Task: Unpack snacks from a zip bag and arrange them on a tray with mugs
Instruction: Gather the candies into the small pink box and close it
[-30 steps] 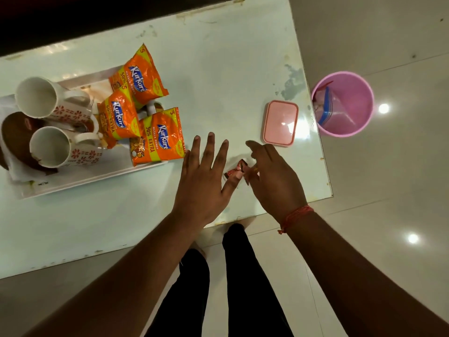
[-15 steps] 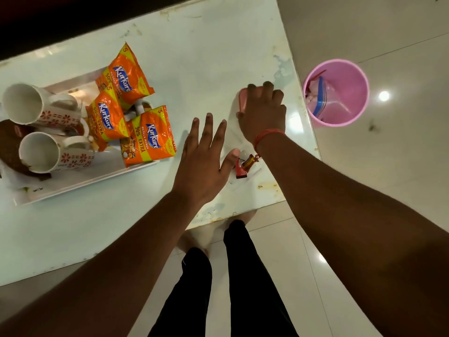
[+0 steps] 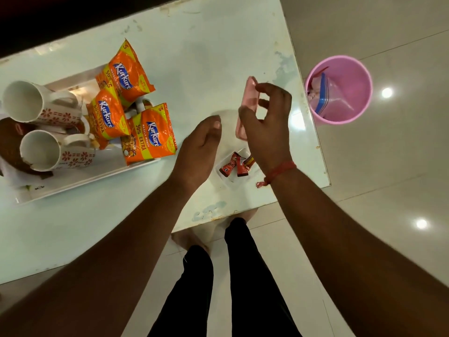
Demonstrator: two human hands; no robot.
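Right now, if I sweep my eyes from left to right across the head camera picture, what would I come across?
Two white mugs → orange snack packets on the tray → left hand → small red sweets → right hand gripping the pink lid → pink bin holding the zip bag.

Three orange snack packets (image 3: 131, 69) (image 3: 109, 116) (image 3: 150, 135), two mugs (image 3: 34, 102) (image 3: 51, 150), one tray (image 3: 80, 183), three small red candies (image 3: 227, 166) (image 3: 241, 165) (image 3: 250, 161), one pink bin (image 3: 340, 90).
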